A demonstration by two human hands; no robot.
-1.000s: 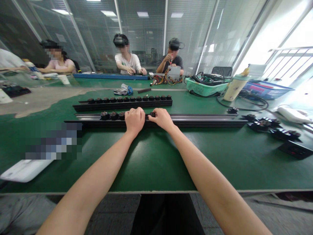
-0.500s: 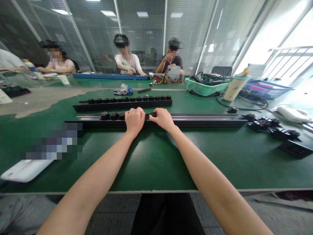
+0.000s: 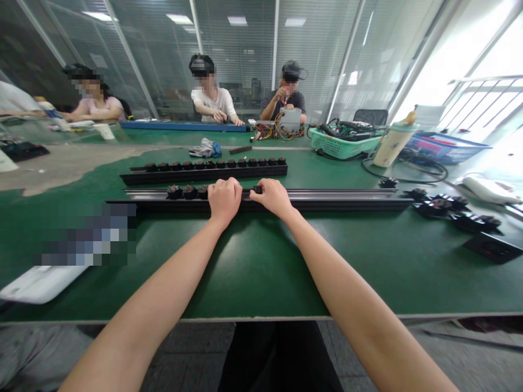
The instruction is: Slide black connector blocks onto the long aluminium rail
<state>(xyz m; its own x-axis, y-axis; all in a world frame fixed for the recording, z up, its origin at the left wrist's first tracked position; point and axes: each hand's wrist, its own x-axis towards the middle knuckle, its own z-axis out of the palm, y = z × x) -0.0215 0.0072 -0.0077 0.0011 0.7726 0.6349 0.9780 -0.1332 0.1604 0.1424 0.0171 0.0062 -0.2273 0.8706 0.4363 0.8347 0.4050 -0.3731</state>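
A long black metal channel (image 3: 343, 204) lies across the green table in front of me. Several small black modules with coppery tops, one being this black module (image 3: 189, 191), sit in a row in its left half. My left hand (image 3: 224, 198) is closed over the channel just right of that row; its fingertips and whatever they grip are hidden. Close beside it, my right hand (image 3: 273, 195) pinches another small black module (image 3: 256, 190) between thumb and fingers, at the channel's opening. Behind runs a second black channel (image 3: 204, 173), filled with a row of similar modules.
Loose black modules (image 3: 439, 204) and a black plate (image 3: 493, 247) lie at the right. A white object (image 3: 36, 283), partly pixelated, lies at the left. Farther back are a green basket (image 3: 343, 142), a bottle (image 3: 392, 144), cables and a grey-blue cloth (image 3: 205, 148). People sit across the table.
Both hands stay at the same place on the channel, with the right still pinching its module. The view has shifted very slightly.
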